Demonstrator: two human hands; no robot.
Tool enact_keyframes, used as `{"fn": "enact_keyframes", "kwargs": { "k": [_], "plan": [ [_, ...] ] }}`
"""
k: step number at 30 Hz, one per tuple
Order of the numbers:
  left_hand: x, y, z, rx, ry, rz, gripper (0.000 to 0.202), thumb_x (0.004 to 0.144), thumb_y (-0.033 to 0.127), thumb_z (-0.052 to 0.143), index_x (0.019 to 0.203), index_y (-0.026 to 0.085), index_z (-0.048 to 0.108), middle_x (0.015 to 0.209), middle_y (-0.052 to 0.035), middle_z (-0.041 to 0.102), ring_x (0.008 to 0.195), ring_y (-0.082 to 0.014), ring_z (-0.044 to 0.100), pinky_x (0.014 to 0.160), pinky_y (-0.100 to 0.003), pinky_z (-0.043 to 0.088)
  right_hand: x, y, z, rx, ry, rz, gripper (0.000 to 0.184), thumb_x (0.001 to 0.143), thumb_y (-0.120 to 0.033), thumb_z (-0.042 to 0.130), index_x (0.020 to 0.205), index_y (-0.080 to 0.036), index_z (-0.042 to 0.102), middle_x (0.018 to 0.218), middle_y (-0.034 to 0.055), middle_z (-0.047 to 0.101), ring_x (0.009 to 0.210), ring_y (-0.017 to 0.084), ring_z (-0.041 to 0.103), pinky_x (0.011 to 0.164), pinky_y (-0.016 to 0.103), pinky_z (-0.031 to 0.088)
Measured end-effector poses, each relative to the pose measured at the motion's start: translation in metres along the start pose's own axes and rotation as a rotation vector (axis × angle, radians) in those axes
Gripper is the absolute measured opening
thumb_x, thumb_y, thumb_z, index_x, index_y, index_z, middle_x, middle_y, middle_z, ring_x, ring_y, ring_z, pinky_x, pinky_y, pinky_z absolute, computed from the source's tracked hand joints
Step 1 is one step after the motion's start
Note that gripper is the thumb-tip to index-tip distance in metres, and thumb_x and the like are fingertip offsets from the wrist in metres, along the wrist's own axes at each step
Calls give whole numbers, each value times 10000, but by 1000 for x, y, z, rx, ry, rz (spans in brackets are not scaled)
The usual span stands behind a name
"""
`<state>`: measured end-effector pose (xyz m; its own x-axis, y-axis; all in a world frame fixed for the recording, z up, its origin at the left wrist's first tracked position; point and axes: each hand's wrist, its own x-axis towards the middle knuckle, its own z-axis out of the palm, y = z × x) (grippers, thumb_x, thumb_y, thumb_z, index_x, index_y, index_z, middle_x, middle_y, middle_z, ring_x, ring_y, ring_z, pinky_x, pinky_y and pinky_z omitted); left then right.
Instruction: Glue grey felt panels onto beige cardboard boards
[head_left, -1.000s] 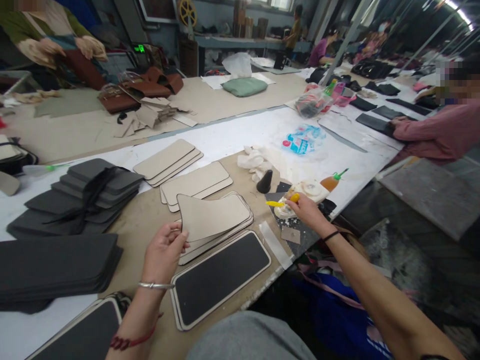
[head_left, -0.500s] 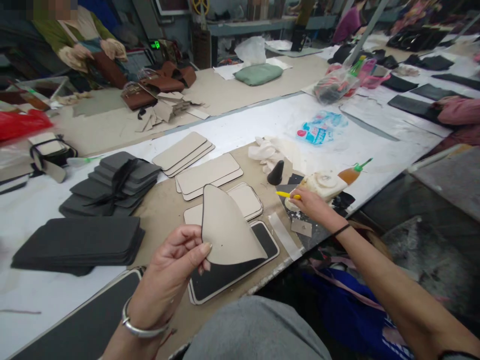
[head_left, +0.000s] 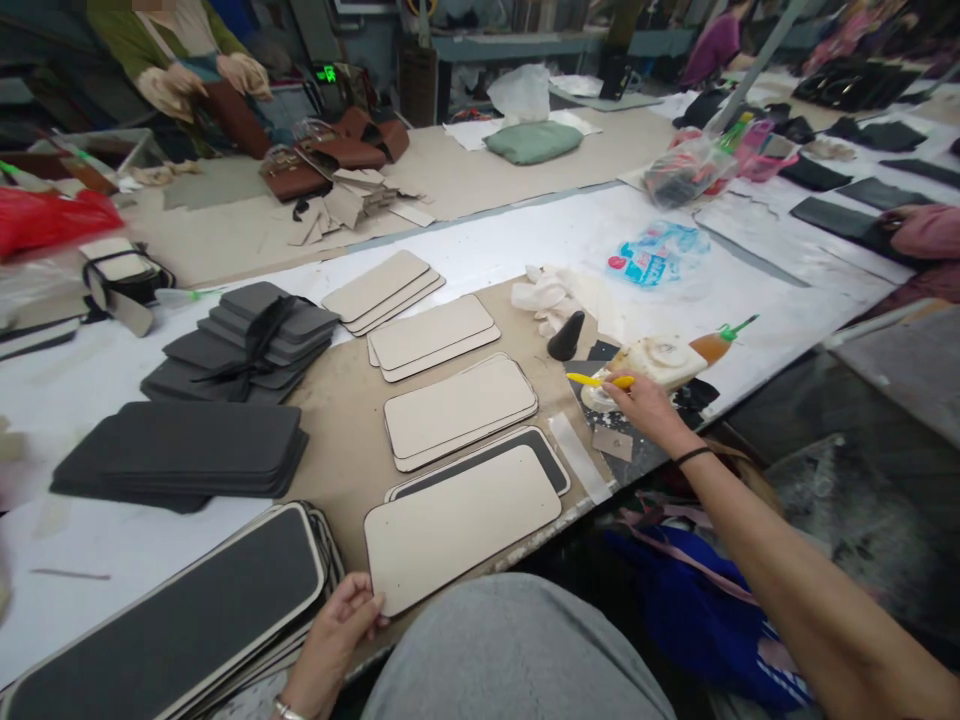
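My left hand pinches the near left corner of a beige rounded panel. This panel lies almost flat, beige side up, partly over a dark panel with a beige rim. My right hand grips a yellow stick-like tool, its tip pointing left. Under and behind the tool sits a whitish, glue-crusted container. Just beyond my left hand are stacked beige panels. To the left of that hand is a stack of long dark panels with beige rims.
Dark grey panels are stacked at left. A black cone and an orange bottle with green nozzle stand near the glue container. Across the table, a person handles a brown piece. At right, a pink sleeve reaches over dark pieces.
My left hand has brought the beige panel down from a raised, curled position to lie flat, and moved nearer to me. My right hand stays by the glue container with the yellow tool.
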<state>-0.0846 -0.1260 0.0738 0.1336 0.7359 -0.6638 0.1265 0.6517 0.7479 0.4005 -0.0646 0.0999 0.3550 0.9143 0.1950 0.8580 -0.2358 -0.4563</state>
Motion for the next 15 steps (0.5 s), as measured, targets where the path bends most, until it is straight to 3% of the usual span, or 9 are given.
{"fn": "enact_keyframes", "kwargs": {
  "k": [4, 8, 10, 15],
  "plan": [
    [13, -8, -2, 111, 28, 9, 414, 461, 479, 745, 658, 190, 523, 535, 40, 559, 509, -130, 530, 496, -234, 403, -1, -2, 0, 18, 1, 17, 280, 780, -387, 469, 861, -173, 631, 851, 75, 649, 791, 215, 582, 745, 339, 440],
    [17, 3, 14, 84, 86, 107, 431, 463, 485, 705, 747, 196, 558, 662, 11, 621, 587, -155, 572, 615, -281, 472, -2, -4, -2, 2, 33, 121, 310, 781, -402, 449, 856, -164, 632, 782, 79, 651, 752, 221, 585, 720, 350, 447],
    [21, 6, 24, 67, 59, 110, 400, 470, 475, 681, 724, 196, 549, 621, 14, 608, 575, -158, 575, 595, -280, 470, -3, -6, -2, -15, 55, 126, 314, 782, -409, 439, 842, -162, 623, 769, 82, 647, 743, 223, 585, 723, 359, 449],
    [37, -6, 37, 73, 19, 16, 319, 451, 446, 617, 605, 201, 483, 450, 37, 527, 468, -144, 539, 459, -240, 393, -9, -18, -1, -43, 50, -115, 319, 801, -431, 410, 798, -173, 598, 837, 102, 638, 813, 229, 577, 769, 365, 447]
  ]
}}
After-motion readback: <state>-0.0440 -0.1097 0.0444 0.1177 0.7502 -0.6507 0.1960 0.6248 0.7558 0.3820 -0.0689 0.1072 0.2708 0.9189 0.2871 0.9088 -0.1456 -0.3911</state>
